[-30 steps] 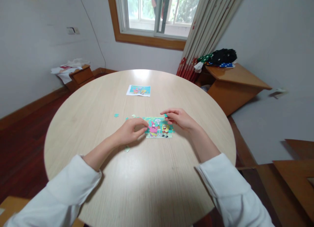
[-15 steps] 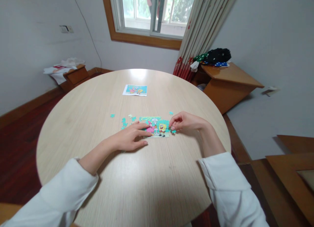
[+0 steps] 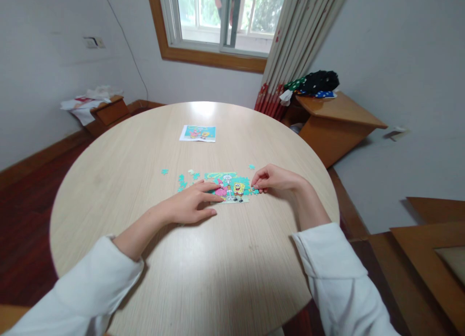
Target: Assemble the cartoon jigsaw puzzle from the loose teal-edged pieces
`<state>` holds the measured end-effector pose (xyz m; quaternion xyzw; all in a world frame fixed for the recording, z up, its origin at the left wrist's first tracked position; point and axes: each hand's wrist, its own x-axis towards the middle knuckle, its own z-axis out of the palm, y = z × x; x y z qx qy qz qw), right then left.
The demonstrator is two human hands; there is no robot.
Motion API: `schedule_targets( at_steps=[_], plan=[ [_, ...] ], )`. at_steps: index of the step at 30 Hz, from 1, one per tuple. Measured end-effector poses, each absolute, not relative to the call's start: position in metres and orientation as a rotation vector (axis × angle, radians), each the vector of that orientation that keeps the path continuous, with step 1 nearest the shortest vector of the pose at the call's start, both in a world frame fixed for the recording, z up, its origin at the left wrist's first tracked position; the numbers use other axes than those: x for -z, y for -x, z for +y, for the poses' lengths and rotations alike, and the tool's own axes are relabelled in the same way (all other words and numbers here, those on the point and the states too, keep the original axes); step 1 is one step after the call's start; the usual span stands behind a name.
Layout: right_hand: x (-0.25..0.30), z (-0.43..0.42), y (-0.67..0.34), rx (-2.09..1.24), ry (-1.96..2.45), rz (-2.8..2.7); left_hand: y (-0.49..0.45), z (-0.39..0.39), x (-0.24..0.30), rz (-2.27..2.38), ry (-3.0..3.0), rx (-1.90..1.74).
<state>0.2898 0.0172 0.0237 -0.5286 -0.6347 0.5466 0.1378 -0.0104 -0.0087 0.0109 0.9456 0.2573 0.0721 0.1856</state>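
Jigsaw puzzle point(image 3: 228, 186), cartoon scene, partly assembled, lies flat on round wooden table point(image 3: 218, 278), between your hands. Your left hand point(image 3: 189, 206): flat, fingers spread wide, index tip on puzzle's left edge. Your right hand point(image 3: 276, 179): fingertips bunched narrow, pressed at puzzle's right edge; piece under them, cannot tell. Loose teal pieces point(image 3: 182, 182) just left of puzzle. Printed cartoon picture point(image 3: 198, 133) farther across table, well apart.
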Motion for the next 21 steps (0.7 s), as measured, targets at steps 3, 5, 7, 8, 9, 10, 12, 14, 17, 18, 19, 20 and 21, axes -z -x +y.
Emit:
schedule_targets(
  at_steps=[3, 5, 7, 8, 9, 10, 12, 14, 17, 18, 19, 20, 21],
  plan=[
    [-0.0242, 0.0170, -0.2881, -1.584, 1.519, -1.821, 0.0097, -0.0092, -0.0121, 0.725, -2.665, -0.185],
    [-0.0246, 0.0165, -0.2874, -1.589, 1.515, -1.810, 0.0092, -0.0093, -0.0127, 0.725, -2.666, -0.178],
    [-0.0251, 0.0160, -0.2869, -1.588, 1.519, -1.805, 0.0089, -0.0093, -0.0129, 0.728, -2.664, -0.176],
    [-0.0254, 0.0158, -0.2866, -1.582, 1.523, -1.805, 0.0089, -0.0092, -0.0128, 0.730, -2.663, -0.181],
    [-0.0256, 0.0157, -0.2863, -1.574, 1.526, -1.807, 0.0089, -0.0091, -0.0127, 0.729, -2.664, -0.188],
    [-0.0258, 0.0156, -0.2860, -1.566, 1.530, -1.810, 0.0089, -0.0090, -0.0124, 0.727, -2.665, -0.196],
    [-0.0262, 0.0156, -0.2853, -1.554, 1.540, -1.820, 0.0090, -0.0088, -0.0120, 0.721, -2.664, -0.210],
    [-0.0263, 0.0156, -0.2845, -1.544, 1.552, -1.830, 0.0089, -0.0088, -0.0118, 0.720, -2.659, -0.213],
    [-0.0259, 0.0154, -0.2835, -1.515, 1.566, -1.845, 0.0087, -0.0090, -0.0124, 0.722, -2.650, -0.213],
    [-0.0256, 0.0154, -0.2833, -1.510, 1.568, -1.849, 0.0086, -0.0090, -0.0128, 0.718, -2.649, -0.213],
    [-0.0253, 0.0154, -0.2830, -1.508, 1.570, -1.853, 0.0086, -0.0089, -0.0131, 0.714, -2.647, -0.217],
    [-0.0250, 0.0154, -0.2828, -1.505, 1.576, -1.860, 0.0085, -0.0089, -0.0134, 0.709, -2.645, -0.220],
    [-0.0247, 0.0155, -0.2826, -1.498, 1.586, -1.871, 0.0085, -0.0088, -0.0137, 0.706, -2.644, -0.224]
  ],
)
